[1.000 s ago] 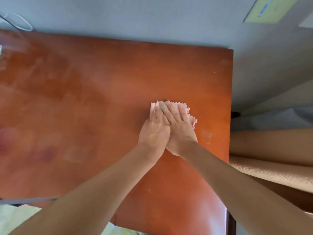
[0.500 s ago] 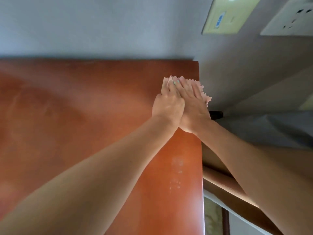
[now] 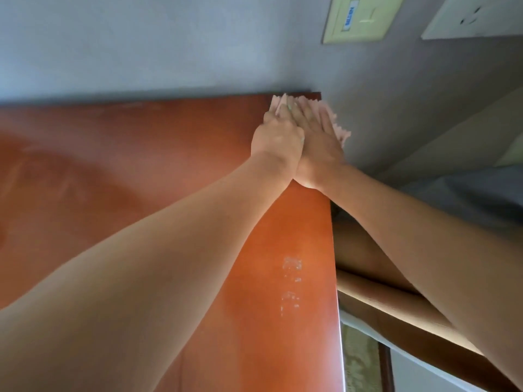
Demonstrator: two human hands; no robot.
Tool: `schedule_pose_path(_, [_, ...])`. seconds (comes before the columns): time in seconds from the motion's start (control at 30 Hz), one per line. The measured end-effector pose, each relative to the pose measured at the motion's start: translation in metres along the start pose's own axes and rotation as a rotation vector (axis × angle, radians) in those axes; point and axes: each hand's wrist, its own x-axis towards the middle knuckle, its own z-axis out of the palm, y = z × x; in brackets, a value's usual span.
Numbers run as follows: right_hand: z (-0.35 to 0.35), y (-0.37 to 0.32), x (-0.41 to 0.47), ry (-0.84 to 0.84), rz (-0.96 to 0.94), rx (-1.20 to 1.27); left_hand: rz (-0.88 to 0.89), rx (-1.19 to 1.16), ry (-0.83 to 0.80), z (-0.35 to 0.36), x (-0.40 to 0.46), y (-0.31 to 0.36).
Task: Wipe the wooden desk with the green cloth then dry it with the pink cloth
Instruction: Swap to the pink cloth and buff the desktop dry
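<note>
Head view, nearest first: pale dried flecks (image 3: 291, 281) sit on the wooden tabletop (image 3: 169, 165) near its right edge, apart from the cloth. Farther off, the left hand (image 3: 278, 137) and right hand (image 3: 318, 142) lie flat side by side, fingers straight, pressing the pink cloth (image 3: 338, 128) onto the far right corner. Its long axis seems to run along the right edge, toward the wall (image 3: 141, 46), its zigzag hem overhanging. Drying looks well under way; the green cloth is out of view, so wiping is probably done. Faint streaks remain at left.
</note>
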Motion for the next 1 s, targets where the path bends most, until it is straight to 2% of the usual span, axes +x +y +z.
schedule_pose_path(0.13, [0.009,-0.017,-0.070,-0.048,-0.022,-0.023,0.064,0.009,0.047,0.014,-0.069,0.022])
schedule_pose_path(0.27, [0.024,-0.048,-0.154,-0.104,-0.069,-0.074,0.133,0.054,-0.043,0.035,-0.152,0.040])
schedule_pose_path(0.33, [0.034,-0.068,-0.193,-0.134,-0.075,-0.087,0.145,0.150,-0.060,0.042,-0.192,0.040])
schedule_pose_path(0.53, [0.056,-0.140,-0.273,-0.235,-0.066,-0.112,0.170,0.064,-0.127,0.069,-0.295,0.020])
schedule_pose_path(0.6, [0.062,-0.168,-0.283,-0.254,-0.086,-0.140,0.224,-0.042,-0.210,0.071,-0.320,0.001])
schedule_pose_path(0.7, [0.068,-0.212,-0.289,-0.249,-0.103,-0.128,0.162,-0.043,-0.080,0.087,-0.352,-0.035])
schedule_pose_path(0.8, [0.075,-0.268,-0.291,-0.245,-0.136,-0.136,0.156,-0.031,-0.088,0.095,-0.391,-0.080])
schedule_pose_path(0.9, [0.079,-0.325,-0.289,-0.239,-0.161,-0.105,0.051,-0.074,-0.139,0.101,-0.417,-0.131])
schedule_pose_path(1.0, [0.085,-0.383,-0.282,-0.259,-0.184,-0.139,0.035,-0.103,-0.093,0.113,-0.442,-0.183])
